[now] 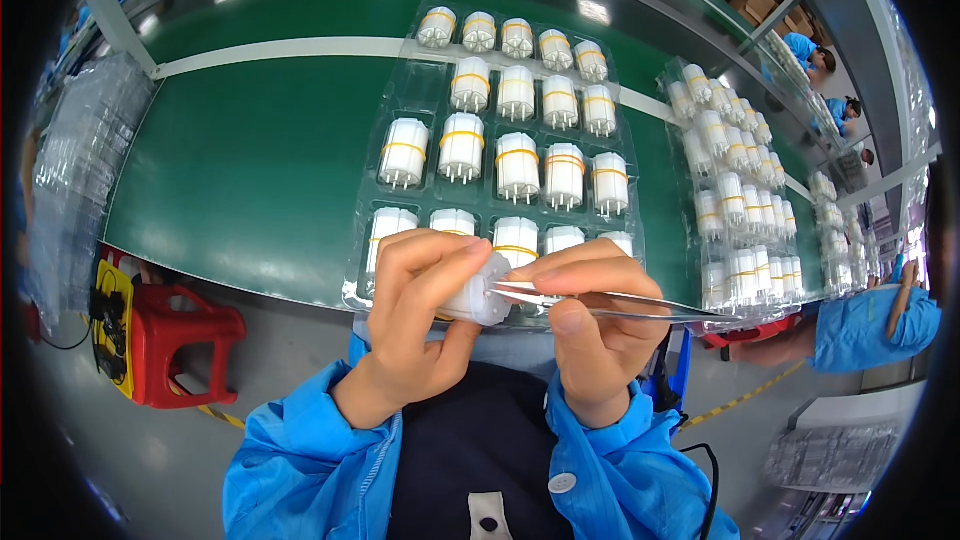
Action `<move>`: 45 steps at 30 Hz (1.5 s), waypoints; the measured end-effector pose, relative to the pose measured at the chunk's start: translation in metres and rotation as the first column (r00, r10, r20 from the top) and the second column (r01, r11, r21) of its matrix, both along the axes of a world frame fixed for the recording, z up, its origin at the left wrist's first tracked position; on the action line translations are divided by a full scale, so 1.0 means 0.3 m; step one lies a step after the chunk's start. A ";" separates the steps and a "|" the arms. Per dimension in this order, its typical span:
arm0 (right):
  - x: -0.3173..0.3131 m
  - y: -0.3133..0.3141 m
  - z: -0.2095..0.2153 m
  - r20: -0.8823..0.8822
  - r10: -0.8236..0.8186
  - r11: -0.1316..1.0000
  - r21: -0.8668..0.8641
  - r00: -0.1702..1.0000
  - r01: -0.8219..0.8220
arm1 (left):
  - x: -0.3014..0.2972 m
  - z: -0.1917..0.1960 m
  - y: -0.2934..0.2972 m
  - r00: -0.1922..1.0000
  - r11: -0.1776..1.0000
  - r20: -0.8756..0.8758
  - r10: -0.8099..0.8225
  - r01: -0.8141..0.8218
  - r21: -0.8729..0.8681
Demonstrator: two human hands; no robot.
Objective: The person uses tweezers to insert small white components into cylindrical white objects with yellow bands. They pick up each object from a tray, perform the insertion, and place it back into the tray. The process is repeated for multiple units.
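My left hand [415, 305] is closed around a white cylindrical plug-like part [478, 298], its flat end turned to the right. In my right hand [605, 330] I pinch a pair of metal tweezers [625, 306]. Their tips meet the flat end of the part. Just beyond my hands lies a clear plastic tray [420, 90] with rows of similar white parts [462, 148]. Each of these has an orange band round it, and metal pins show at the near end of many. My hands partly hide the nearest row.
The tray rests on a green work surface [250, 160]. More trayed white parts [735, 195] stand to the right. Stacked clear plastic trays [85, 150] are at the far left. A red stool [185, 345] stands below on the left. A co-worker in blue [880, 325] is at the right.
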State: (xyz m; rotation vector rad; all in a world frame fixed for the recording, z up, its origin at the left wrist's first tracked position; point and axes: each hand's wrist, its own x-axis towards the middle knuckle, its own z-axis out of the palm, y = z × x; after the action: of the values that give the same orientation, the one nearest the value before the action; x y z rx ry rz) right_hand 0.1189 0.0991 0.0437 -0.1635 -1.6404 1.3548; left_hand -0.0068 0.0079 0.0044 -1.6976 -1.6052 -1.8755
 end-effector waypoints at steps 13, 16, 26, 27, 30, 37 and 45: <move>-0.012 0.007 -0.013 0.019 -0.003 0.999 0.034 1.000 0.003 | -0.006 -0.013 0.008 0.992 0.996 -0.091 0.092 -0.090 0.020; -0.015 0.011 -0.015 0.007 -0.007 0.999 0.041 1.000 0.007 | -0.008 -0.015 0.010 0.991 0.996 -0.097 0.090 -0.088 0.019; -0.015 0.021 -0.028 -0.008 0.032 0.999 -0.021 0.999 -0.032 | -0.017 -0.015 0.012 0.995 0.998 -0.085 0.060 -0.059 0.015; -0.015 0.021 -0.027 -0.008 0.027 1.000 -0.011 1.000 -0.027 | -0.017 -0.017 0.012 0.995 0.998 -0.079 0.056 -0.055 0.013; -0.015 0.020 -0.026 -0.003 0.015 1.000 0.013 1.000 -0.015 | -0.015 -0.016 0.009 0.997 0.999 -0.059 0.043 -0.043 0.004; -0.016 0.032 0.010 0.093 -0.016 0.989 0.149 0.996 0.002 | -0.033 -0.010 0.003 0.987 0.999 -0.154 0.037 -0.042 -0.030; -0.012 0.056 0.029 0.100 0.042 0.988 0.143 0.994 -0.056 | -0.032 0.009 -0.017 0.995 0.992 -0.011 -0.096 0.095 -0.083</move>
State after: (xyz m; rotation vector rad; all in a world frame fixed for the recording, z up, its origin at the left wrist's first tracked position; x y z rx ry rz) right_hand 0.1152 0.1158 0.0524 -0.1040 -1.8280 1.2750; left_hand -0.0166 0.0026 0.0070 -1.8489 -1.6447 -1.8588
